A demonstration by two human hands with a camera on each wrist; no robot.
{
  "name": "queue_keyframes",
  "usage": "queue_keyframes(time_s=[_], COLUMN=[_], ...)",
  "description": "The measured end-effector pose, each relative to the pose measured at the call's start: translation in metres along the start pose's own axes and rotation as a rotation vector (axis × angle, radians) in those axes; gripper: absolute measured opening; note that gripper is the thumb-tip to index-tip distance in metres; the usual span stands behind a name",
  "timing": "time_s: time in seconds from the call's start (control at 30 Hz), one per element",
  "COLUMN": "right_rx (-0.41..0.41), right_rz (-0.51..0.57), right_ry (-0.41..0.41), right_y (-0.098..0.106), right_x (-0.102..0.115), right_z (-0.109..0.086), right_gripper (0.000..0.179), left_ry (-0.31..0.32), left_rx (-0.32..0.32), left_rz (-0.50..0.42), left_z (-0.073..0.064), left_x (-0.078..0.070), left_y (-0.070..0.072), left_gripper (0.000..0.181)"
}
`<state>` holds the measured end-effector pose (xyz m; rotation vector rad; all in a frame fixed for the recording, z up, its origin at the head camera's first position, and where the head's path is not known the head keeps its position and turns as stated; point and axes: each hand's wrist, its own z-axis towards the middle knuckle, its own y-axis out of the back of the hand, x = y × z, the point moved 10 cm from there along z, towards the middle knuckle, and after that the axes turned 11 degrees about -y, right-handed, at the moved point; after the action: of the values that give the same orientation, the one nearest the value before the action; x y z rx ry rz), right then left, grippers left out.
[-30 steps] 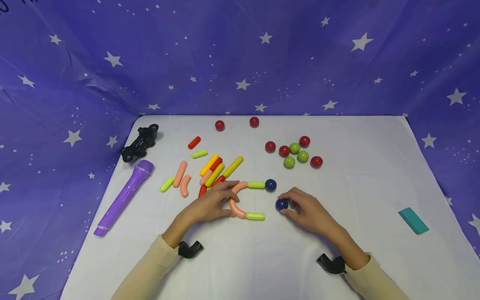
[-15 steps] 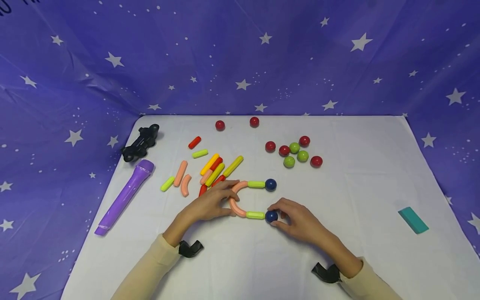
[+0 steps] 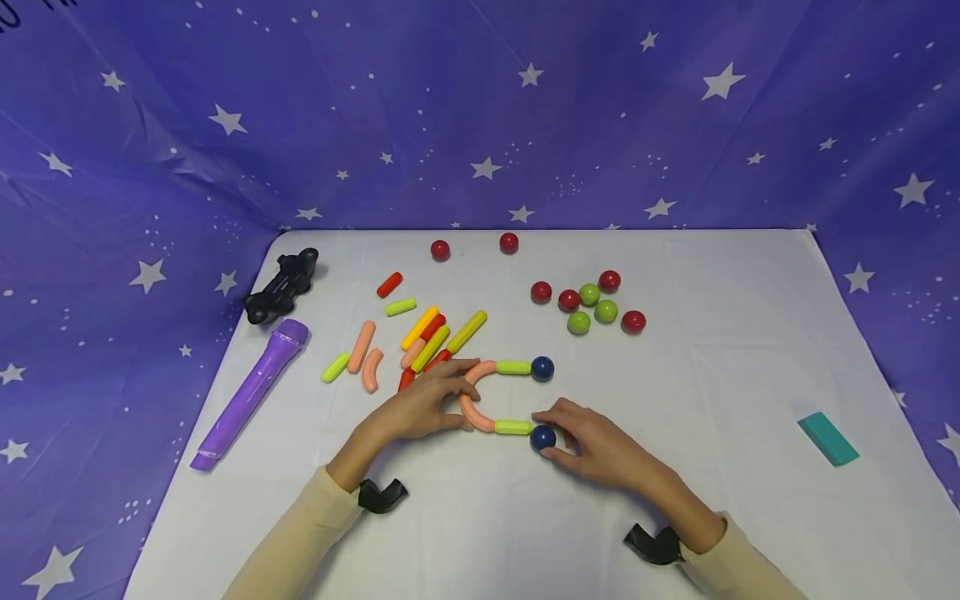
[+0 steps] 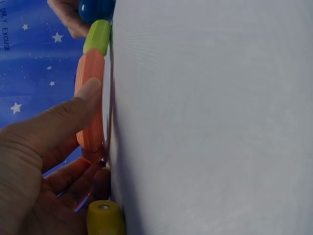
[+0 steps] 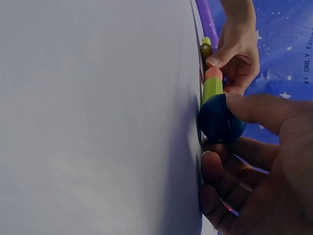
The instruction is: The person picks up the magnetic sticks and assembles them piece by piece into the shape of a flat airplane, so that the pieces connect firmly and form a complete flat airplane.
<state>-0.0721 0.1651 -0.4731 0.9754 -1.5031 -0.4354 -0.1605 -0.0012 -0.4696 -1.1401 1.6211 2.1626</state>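
Observation:
My left hand grips a pink curved arc, with the thumb on its near part and the fingers at its far part. A short lime stick extends right from each end of the arc: a far stick and a near stick. A dark blue ball sits at the far stick's tip. Between thumb and fingers, my right hand pinches a second blue ball right at the near stick's tip, slightly off its line toward me.
Several loose colored sticks lie beyond my left hand. Red and green balls are grouped farther back, with two red balls near the rear edge. A purple microphone-shaped tube and a black object lie left; a teal block lies right.
My right hand has carried its blue ball left and toward me, up to the near lime stick's tip. Most recently the ball shifted slightly toward me. The left hand has stayed in place.

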Motion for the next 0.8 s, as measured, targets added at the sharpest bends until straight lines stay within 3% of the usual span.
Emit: queue_keyframes(time_s=[0.2, 0.8], right_rx=[0.045, 0.150], right_rz=[-0.044, 0.037], right_ry=[0.041, 0.034], right_y=[-0.002, -0.005], right_x=[0.003, 0.000], right_z=[0.005, 0.017], right_gripper=[0.040, 0.037], left_ry=[-0.012, -0.018], left_rx=[-0.006, 0.004], left_rz=[0.002, 0.033], left_z=[0.000, 0.001], left_x=[-0.002, -0.002], left_y=[0.000, -0.001], left_gripper=[0.034, 0.035])
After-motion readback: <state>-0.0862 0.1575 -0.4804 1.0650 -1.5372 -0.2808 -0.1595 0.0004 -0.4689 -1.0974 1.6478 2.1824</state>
